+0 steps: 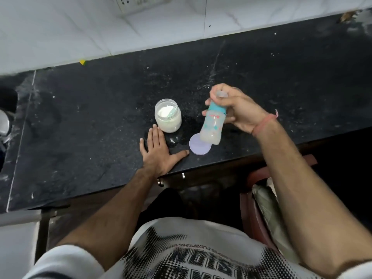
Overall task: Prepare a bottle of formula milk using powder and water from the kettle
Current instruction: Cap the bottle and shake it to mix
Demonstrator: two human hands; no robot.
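The capped bottle [212, 123], tilted above the surface [100, 148] with milky liquid in its base, could leak or slip if shaken hard, and it hangs just right of the open powder jar [168, 117], which a swing could topple. The right hand [239, 111] grips the bottle's neck; the left hand [159, 152] lies spread flat on the surface, beside the jar and the lid [200, 147].

No legible text on anything.

Wall socket [141, 2] above black counter [80, 117]
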